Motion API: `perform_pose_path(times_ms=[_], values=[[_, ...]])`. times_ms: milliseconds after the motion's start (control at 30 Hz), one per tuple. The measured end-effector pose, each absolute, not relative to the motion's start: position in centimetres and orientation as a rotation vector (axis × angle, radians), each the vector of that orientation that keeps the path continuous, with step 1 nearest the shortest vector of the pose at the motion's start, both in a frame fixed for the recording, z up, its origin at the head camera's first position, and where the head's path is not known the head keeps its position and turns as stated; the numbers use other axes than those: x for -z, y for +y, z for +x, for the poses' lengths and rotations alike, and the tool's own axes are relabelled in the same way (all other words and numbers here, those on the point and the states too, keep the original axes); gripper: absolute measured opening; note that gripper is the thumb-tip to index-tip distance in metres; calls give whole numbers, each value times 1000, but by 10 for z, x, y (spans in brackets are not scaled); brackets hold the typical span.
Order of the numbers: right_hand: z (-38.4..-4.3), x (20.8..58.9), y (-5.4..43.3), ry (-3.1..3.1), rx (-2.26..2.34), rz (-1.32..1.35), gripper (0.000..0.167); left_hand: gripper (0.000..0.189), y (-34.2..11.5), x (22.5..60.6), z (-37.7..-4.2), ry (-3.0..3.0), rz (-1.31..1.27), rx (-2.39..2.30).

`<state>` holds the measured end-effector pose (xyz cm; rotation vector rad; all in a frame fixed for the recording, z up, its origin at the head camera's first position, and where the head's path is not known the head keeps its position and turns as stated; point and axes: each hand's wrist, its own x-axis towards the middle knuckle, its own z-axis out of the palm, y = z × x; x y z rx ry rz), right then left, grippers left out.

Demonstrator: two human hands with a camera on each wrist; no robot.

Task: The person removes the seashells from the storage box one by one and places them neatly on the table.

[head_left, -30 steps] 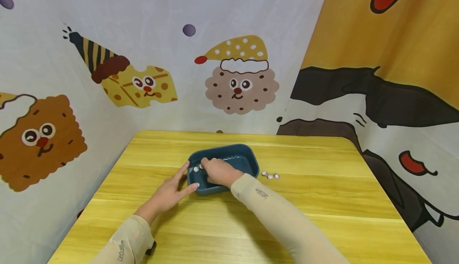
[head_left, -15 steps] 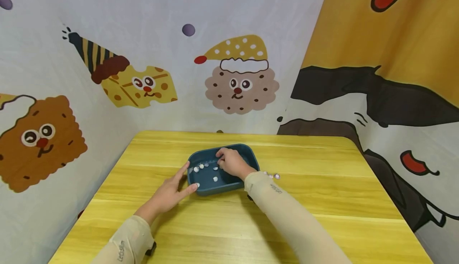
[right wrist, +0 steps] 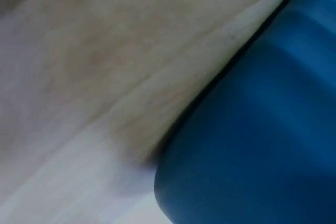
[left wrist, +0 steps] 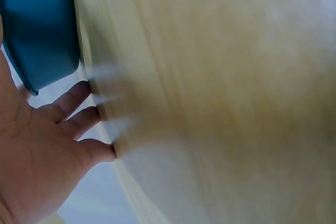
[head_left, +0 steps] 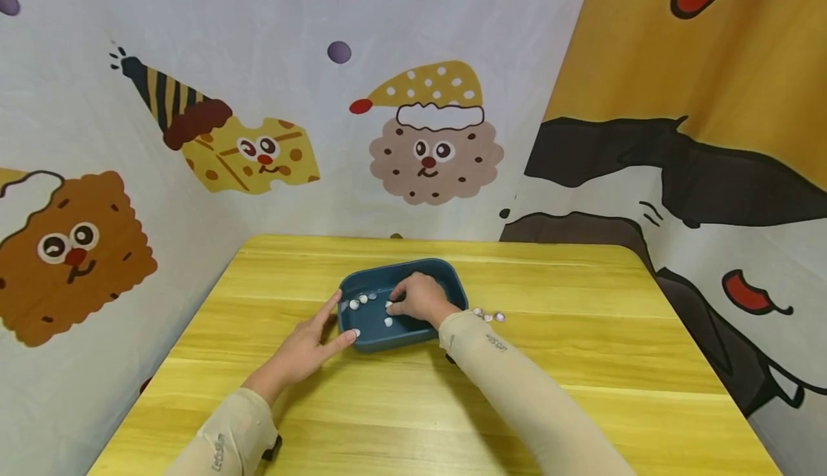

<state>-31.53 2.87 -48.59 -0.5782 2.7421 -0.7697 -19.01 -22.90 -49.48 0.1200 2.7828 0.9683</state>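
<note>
A dark blue rectangular tray (head_left: 403, 337) stands on the table with several small white round pieces inside. My left hand (head_left: 302, 351) is at its left end, fingers spread and fairly straight; thumb and index finger touch the rim. In the left wrist view the other fingers of the left hand (left wrist: 50, 145) rest on the table beside the tray (left wrist: 39, 24). My right hand (head_left: 421, 299) reaches into the tray, fingers curled, thumb and index finger pinching a small white piece (head_left: 388, 305). Only the tray's outer wall (right wrist: 252, 145) shows in the right wrist view.
Several small whitish-purple pieces (head_left: 500, 316) lie on the yellow wood-grain table (head_left: 581, 332) to the right of the tray. Behind the table hangs a cloth (head_left: 323, 174) printed with cartoon figures.
My right hand moved right from the tray's left part, leaving white pieces visible there, then lowered its fingertips to one white piece near the middle. My left hand stayed put.
</note>
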Motion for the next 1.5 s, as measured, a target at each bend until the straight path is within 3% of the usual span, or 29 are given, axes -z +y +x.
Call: perform_pose_path(times_ms=[133,267,633,767,1200,1500], values=[[-316,489,29,2755,762,-578,8,93,-228,495,-191,2782,116,-957],[-318,490,29,2773,747,-599,6,93,-227,495,-191,2775,111,-965],[-321,491,25,2755,709,-818,26,94,-224,495,-193,2782,120,-953],[-322,491,26,2769,658,-862,25,93,-222,493,-194,2790,124,-936],[-324,497,24,2820,743,-717,8,92,-223,494,-196,2788,98,-935],[-325,496,22,2783,738,-686,11,91,-225,493,-192,2783,83,-929]])
